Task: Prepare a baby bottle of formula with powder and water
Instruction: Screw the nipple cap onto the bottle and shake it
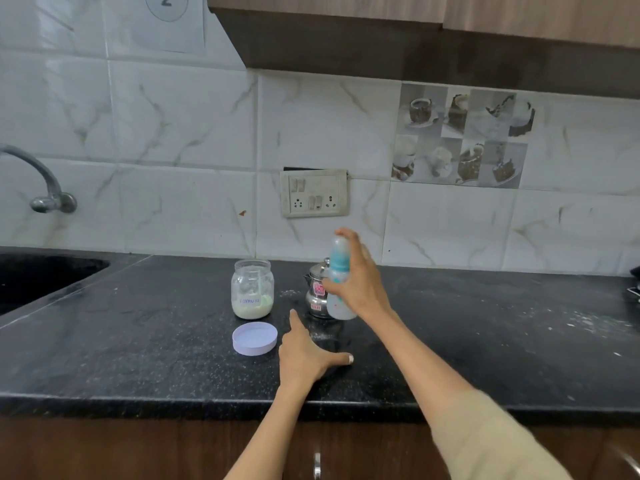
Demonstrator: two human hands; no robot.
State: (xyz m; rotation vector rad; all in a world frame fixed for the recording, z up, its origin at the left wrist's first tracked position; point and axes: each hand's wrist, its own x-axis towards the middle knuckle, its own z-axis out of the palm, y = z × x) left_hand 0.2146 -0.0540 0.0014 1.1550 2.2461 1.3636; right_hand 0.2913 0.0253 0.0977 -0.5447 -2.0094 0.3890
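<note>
Stretching across the frame: a black speckled counter (138, 358), dusted with white powder toward its right side, meeting a dark sink (41, 275) at its far left corner.

Reaching in from the near edge, right of centre: the right hand (360, 282), wrapped around a baby bottle (338, 278), index fingertip curling over the top of the cap. Bottle being held upright, slightly tilted, blurred, lifted above the counter near the back edge; teal collar showing just above the gripping fingers, pale body showing below them, contents impossible to tell through the blur.

Resting palm-down on the counter, nearer the front edge and just left of the bottle: the left hand (304, 355), released, grasping nothing, index finger pointing toward the back, thumb splayed to the right.

Standing toward the back edge, left of the bottle and well clear of both hands: an open glass jar (252, 289) labelled formula, holding pale powder at the bottom.

Sitting directly behind the bottle, partly hidden by it: a small steel pot (316, 292) with a knobbed lid.

Lying flat just in front of the jar, close to the left hand: a lilac lid (255, 338), hollow side up.
</note>
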